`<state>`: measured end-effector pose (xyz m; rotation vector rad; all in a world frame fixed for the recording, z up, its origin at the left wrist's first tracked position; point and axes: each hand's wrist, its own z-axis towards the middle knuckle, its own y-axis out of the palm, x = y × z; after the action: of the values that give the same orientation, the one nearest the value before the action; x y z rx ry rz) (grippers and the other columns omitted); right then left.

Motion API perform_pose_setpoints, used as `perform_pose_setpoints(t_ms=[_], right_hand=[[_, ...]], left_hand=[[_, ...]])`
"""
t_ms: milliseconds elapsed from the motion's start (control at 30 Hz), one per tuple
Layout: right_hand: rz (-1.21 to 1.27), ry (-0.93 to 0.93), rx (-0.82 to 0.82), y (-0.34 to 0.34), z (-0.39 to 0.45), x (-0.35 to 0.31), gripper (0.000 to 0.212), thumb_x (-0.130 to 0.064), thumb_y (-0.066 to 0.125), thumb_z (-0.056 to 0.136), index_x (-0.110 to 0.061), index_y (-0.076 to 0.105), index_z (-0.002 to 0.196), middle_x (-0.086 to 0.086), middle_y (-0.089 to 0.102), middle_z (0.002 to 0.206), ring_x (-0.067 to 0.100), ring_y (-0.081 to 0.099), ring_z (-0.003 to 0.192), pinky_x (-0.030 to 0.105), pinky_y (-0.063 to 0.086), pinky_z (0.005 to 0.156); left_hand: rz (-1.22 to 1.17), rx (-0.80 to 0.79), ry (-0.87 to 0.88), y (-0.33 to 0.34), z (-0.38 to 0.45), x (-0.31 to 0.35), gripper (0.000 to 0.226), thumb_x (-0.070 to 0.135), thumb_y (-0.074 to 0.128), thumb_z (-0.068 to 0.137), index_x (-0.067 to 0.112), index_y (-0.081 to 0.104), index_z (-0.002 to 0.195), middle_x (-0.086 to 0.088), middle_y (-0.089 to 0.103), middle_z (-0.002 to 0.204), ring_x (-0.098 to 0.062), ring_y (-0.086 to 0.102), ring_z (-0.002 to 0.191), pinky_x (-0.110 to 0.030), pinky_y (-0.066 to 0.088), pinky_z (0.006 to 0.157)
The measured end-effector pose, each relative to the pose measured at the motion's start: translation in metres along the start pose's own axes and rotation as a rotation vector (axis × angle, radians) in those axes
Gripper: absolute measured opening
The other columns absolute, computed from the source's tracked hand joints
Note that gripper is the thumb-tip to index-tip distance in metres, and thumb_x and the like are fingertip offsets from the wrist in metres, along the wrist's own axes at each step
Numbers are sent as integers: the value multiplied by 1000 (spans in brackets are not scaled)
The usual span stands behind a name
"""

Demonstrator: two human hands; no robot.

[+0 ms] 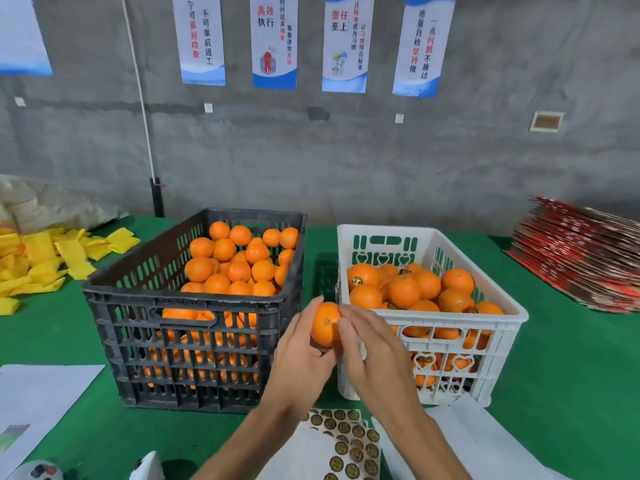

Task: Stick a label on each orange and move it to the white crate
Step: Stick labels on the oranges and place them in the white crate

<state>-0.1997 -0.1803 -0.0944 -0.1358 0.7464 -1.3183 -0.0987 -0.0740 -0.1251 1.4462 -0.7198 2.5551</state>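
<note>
An orange (pixel 325 323) was cupped in the left hand (pixel 300 355) and pressed by the right hand's (pixel 372 351) straight fingers, between the black crate (pixel 145 327) and the white crate's (pixel 485 327) near corner.

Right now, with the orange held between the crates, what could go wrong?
1. The round orange fruit is held in mid-air in front of the two crates, gripped by the left hand while right hand fingers press it; a slip could drop it.
2. The label may not be stuck on well; it is hidden.
3. It could land in the black plastic crate instead of the white plastic crate.
</note>
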Motion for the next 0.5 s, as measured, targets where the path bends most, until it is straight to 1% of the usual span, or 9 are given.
perform_pose_setpoints(t_ms=[33,100,167,233,300,367,400,433,500], right_hand=[[-20,11,8,-5,11,-4,46,-47,51,102,-16,66,132,-3,65,132,11,60,120,31,53,99],[-96,69,48,-13,38,-6,54,-55,57,95,-18,62,134,-3,65,129,11,61,114,26,54,89],[-160,180,92,-21,71,1,50,-54,64,92,-19,61,128,-2,69,112,17,66,99,28,54,75],[-231,286,89,-32,104,14,47,-57,61,92,-19,64,119,0,71,100,22,68,91,31,52,71],[-373,355,52,-42,130,30,49,-60,56,94,-18,64,118,4,72,107,25,67,99,34,51,79],[-448,351,-12,-42,142,42,57,-59,53,96,-18,60,135,6,65,133,25,58,124,38,48,102],[-403,322,-30,-39,144,47,60,-59,53,97,-20,57,142,4,59,144,22,51,135,40,43,111],[-321,284,-43,-34,146,47,60,-60,54,96,-23,56,144,1,55,149,19,46,139,39,39,116],[-177,199,-59,-18,148,42,58,-62,54,96,-27,60,141,-4,56,148,13,46,139,35,37,117]], left_hand=[[52,17,64,0,12,11,72,25,73,94,50,36,151,19,49,142,1,54,123,-8,43,99],[147,25,229,4,39,36,72,25,73,96,43,34,155,19,43,143,3,48,124,-11,40,101],[203,7,349,14,69,60,67,24,69,98,37,36,155,13,43,144,-5,50,125,-18,41,103],[235,-38,361,27,101,84,62,17,60,101,31,39,157,6,46,147,-16,51,130,-23,39,105],[279,-126,357,38,127,103,66,5,55,97,26,38,158,1,45,150,-22,50,134,-27,38,106],[362,-176,372,42,144,111,72,-1,55,94,25,35,159,1,43,152,-26,55,128,-33,46,102],[406,-173,368,39,151,110,75,0,56,94,27,31,159,2,43,150,-27,59,121,-36,51,94],[444,-159,348,33,157,106,76,3,58,95,29,28,159,2,43,147,-27,61,115,-37,53,84],[491,-108,300,13,172,90,72,14,60,99,29,23,159,1,43,141,-26,63,107,-36,51,75]])
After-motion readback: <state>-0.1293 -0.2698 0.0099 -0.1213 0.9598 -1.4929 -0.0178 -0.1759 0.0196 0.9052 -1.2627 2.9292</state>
